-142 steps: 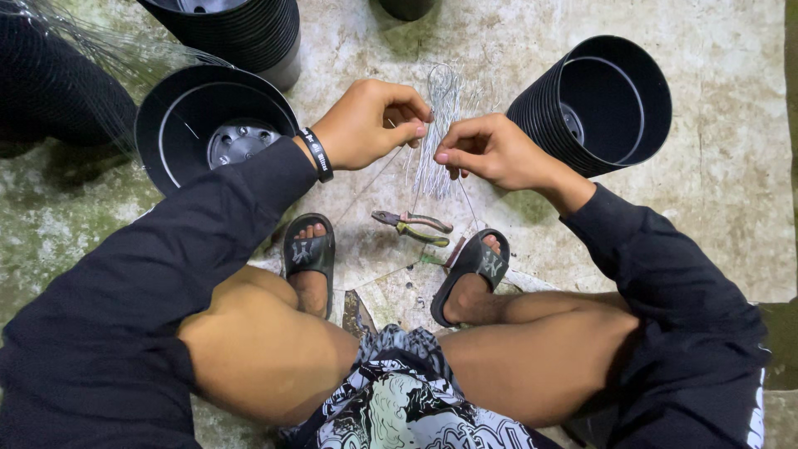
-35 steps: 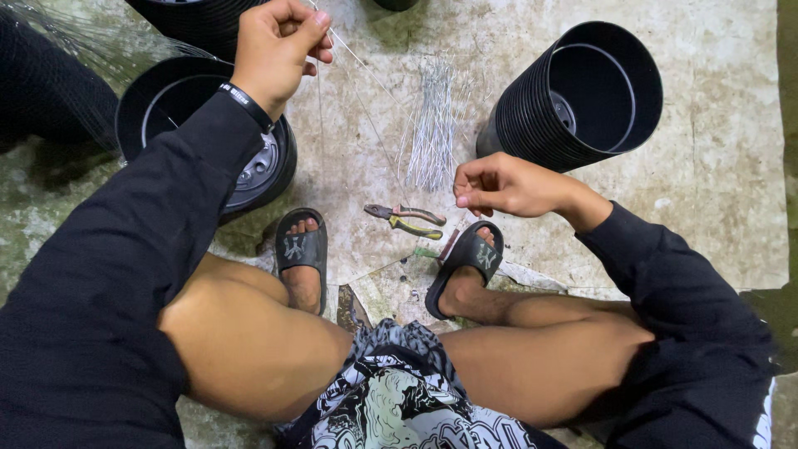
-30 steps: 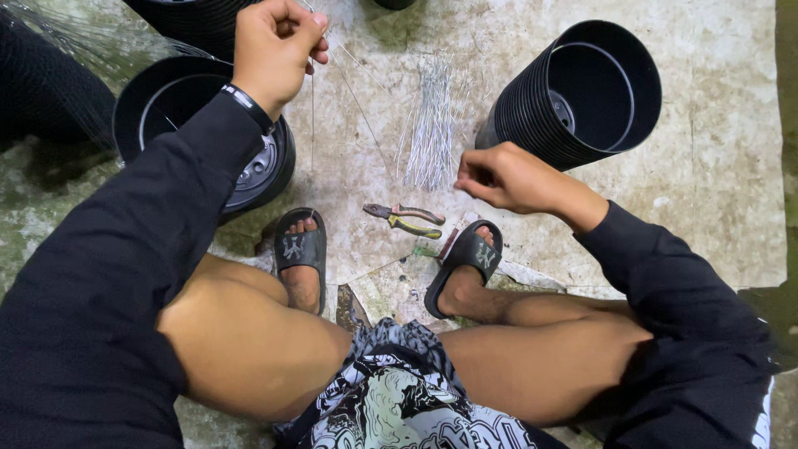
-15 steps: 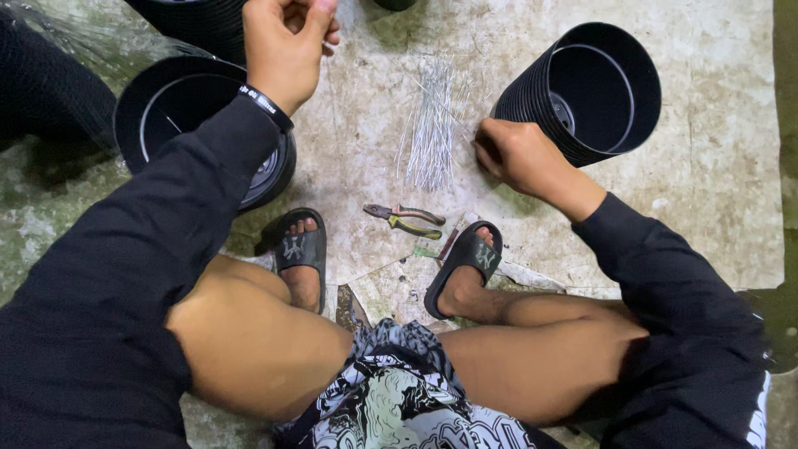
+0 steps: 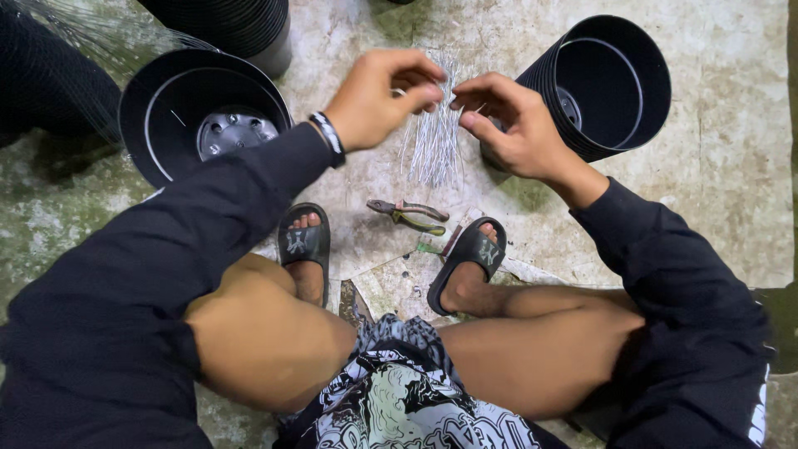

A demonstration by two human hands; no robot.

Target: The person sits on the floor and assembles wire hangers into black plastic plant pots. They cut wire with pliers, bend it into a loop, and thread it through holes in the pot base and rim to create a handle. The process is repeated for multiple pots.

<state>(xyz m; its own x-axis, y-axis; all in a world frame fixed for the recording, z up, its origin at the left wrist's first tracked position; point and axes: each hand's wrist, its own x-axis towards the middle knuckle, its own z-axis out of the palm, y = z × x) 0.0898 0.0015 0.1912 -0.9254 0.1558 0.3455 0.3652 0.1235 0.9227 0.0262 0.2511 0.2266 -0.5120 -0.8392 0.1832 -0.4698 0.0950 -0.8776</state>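
Observation:
A bundle of thin metal wires (image 5: 434, 141) lies on the concrete floor between my feet and the pots. My left hand (image 5: 378, 98) and my right hand (image 5: 509, 125) are close together just above that bundle, each pinching the end of a thin wire (image 5: 449, 93) between thumb and fingers. A black band is on my left wrist. A pair of pliers (image 5: 409, 215) lies on the floor just below the wires, between my two black sandals.
An open black plastic pot (image 5: 199, 112) stands at the left and a stack of black pots (image 5: 603, 87) lies tilted at the right. More stacked pots (image 5: 229, 25) are at the top. I squat with my knees spread on stained concrete.
My left hand came down from high at the upper left to the wire bundle. My right hand moved up and met it, and both now pinch a wire.

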